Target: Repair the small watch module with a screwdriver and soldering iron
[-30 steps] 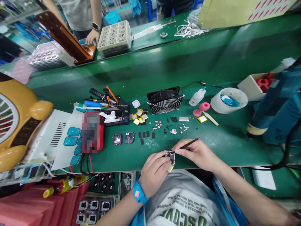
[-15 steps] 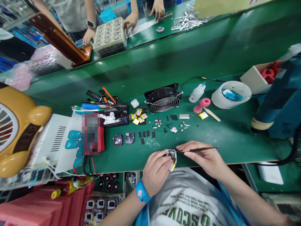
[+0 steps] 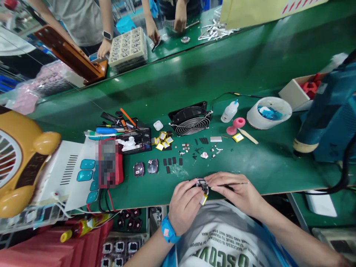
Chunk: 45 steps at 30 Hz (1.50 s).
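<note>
At the bench's front edge, my left hand (image 3: 185, 205) is closed around a small opened watch case (image 3: 202, 182) with circuitry showing inside. A silver battery with yellow edges (image 3: 204, 199) hangs out of the case's near side. My right hand (image 3: 237, 190) pinches slim dark tweezers (image 3: 241, 183), whose back end sticks out past the knuckles. Its fingertips meet the right side of the case; the tweezers' tips are too small to make out. Beyond the hands lie several black pads (image 3: 174, 160) and two round-cornered watch cases (image 3: 152, 166).
A black fan (image 3: 191, 120) stands mid-bench, near loose batteries (image 3: 164, 141) and small parts. At left are a red multimeter (image 3: 119, 167) and a tool tray (image 3: 143, 141). A bottle (image 3: 230, 111), white tub (image 3: 267, 124) and blue machine (image 3: 330, 111) stand right. Co-workers' hands work behind the partition.
My right hand has tilted and closed in on the watch case, so less of the tweezers shows. Behind the partition, a co-worker's hand has lifted a small dark item.
</note>
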Motion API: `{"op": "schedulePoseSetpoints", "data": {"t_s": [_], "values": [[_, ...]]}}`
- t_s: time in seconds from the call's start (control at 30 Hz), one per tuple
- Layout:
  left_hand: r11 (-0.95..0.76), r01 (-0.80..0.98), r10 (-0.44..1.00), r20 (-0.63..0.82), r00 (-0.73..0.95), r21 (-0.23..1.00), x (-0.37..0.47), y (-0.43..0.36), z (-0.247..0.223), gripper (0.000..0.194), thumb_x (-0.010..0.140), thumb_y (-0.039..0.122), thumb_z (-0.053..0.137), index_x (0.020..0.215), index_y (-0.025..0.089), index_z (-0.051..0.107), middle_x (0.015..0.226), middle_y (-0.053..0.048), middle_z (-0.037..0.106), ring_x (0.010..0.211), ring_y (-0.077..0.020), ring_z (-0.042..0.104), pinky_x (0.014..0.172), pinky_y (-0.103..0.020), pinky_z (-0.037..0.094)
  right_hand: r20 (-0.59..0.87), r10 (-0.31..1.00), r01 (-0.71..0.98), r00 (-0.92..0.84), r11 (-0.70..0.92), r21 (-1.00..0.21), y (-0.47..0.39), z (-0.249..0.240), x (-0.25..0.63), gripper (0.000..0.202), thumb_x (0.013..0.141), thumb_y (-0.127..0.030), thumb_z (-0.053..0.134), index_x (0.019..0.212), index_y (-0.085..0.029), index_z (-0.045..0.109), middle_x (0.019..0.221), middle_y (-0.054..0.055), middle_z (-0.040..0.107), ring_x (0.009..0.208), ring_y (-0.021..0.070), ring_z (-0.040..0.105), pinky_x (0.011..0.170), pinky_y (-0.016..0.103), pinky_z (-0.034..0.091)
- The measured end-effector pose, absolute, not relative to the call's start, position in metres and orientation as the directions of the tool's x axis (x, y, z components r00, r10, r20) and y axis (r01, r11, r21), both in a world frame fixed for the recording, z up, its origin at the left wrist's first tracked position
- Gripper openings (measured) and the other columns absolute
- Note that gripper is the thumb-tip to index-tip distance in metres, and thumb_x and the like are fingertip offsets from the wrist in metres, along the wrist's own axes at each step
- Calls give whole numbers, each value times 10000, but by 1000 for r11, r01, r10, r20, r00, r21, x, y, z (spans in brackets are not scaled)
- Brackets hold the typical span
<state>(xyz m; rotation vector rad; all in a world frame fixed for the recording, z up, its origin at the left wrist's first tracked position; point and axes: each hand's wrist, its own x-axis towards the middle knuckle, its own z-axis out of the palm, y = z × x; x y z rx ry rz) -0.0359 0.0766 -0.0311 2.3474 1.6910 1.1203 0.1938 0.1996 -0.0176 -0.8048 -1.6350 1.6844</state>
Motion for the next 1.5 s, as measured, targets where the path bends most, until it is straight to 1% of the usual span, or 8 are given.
{"op": "schedulePoseSetpoints", "data": {"t_s": [0.2,0.5,0.57,0.67,0.8,0.9,1.1,1.5], "values": [[-395,817,841,524,137,420,-36,75,-32,237,1177,85,686,1220,259,841,1050,-35,1000,1113,-294,1036,985,-434,877,71,831,-62,-552,44,-997,168,-15,202,321,1162,-435,945,1332,-703,990,1192,-31,1059,1129,425,1037,1024,595,895],[-363,810,848,523,83,461,-38,73,-37,226,1107,89,759,1215,273,833,1060,-43,956,1041,-308,1022,939,-476,900,125,800,-58,-587,112,-992,151,-8,212,391,1219,-543,859,1516,-797,861,1292,-2,1049,1176,399,1028,1031,560,899],[-362,807,850,520,80,467,-37,72,-38,253,1090,85,753,1225,282,838,1047,-39,949,1026,-315,1022,931,-488,904,74,821,-59,-566,49,-997,153,-3,214,270,1183,-625,889,1407,-770,927,1233,-4,1057,1125,412,1033,1007,579,902],[-337,812,861,505,61,476,-35,71,-37,320,1041,34,767,1222,285,848,1060,-33,931,1062,-322,1022,934,-485,901,-178,856,-44,-486,-227,-973,170,2,214,92,1041,-694,1030,1034,-605,1052,1092,35,1055,1059,403,1025,990,545,887],[-302,826,865,501,28,476,-32,71,-34,333,1039,27,774,1217,296,858,1047,-30,910,1062,-317,1003,873,-461,893,-416,786,-52,-458,-491,-870,203,-2,204,415,877,-796,1131,853,-398,1013,792,47,956,710,258,888,677,340,772],[-283,837,859,512,4,468,-29,73,-32,265,1101,76,738,1152,312,845,996,-21,891,982,-298,983,809,-435,882,-464,706,-24,-536,-562,-827,221,-9,191,544,803,-826,1165,848,-316,979,698,40,899,608,233,823,579,319,706],[-274,838,849,528,-20,472,-26,73,-30,234,1144,89,741,1171,304,829,924,-6,891,916,-281,966,779,-417,870,-494,641,31,-588,-592,-806,240,-13,182,534,782,-771,1196,853,-303,948,732,41,902,654,257,863,631,370,754],[-172,751,892,425,-156,637,-25,81,-17,244,1160,123,704,1172,347,799,948,0,943,813,-255,953,712,-356,828,-458,780,-25,-427,-517,-856,221,-4,199,550,816,-818,1160,877,-306,968,827,84,967,794,334,951,746,440,817]]}}
